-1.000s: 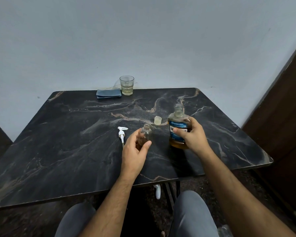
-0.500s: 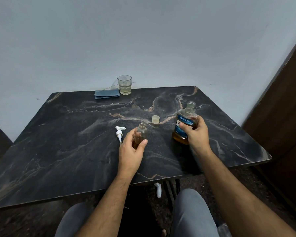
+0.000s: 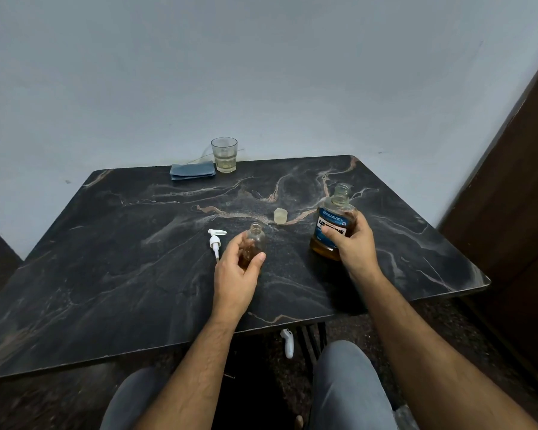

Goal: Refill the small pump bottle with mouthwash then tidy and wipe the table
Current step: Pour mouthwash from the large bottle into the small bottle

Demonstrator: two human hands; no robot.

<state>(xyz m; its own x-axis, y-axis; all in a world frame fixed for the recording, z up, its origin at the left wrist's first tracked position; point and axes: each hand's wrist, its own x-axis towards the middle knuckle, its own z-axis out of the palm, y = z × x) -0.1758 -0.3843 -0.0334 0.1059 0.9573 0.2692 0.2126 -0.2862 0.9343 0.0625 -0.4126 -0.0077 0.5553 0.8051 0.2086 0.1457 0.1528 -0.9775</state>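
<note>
The small clear bottle (image 3: 255, 240) stands open-necked on the black marble table (image 3: 106, 259), with amber liquid in its lower part. My left hand (image 3: 235, 271) grips it from the near side. Its white pump head (image 3: 215, 242) lies on the table just to the left. My right hand (image 3: 353, 246) grips the uncapped mouthwash bottle (image 3: 333, 226), blue-labelled, about a third full of amber liquid and leaning slightly right. The bottle's pale cap (image 3: 280, 216) stands between the two bottles, a little farther back.
A folded blue cloth (image 3: 193, 171) and a glass (image 3: 224, 155) with some pale liquid sit at the table's far edge against the wall. A dark wooden door or cabinet (image 3: 516, 197) stands at the right. My knees are under the near edge.
My right hand has carried the mouthwash bottle to the right, away from the small bottle, tilting it slightly. My left hand keeps its grip on the small bottle.
</note>
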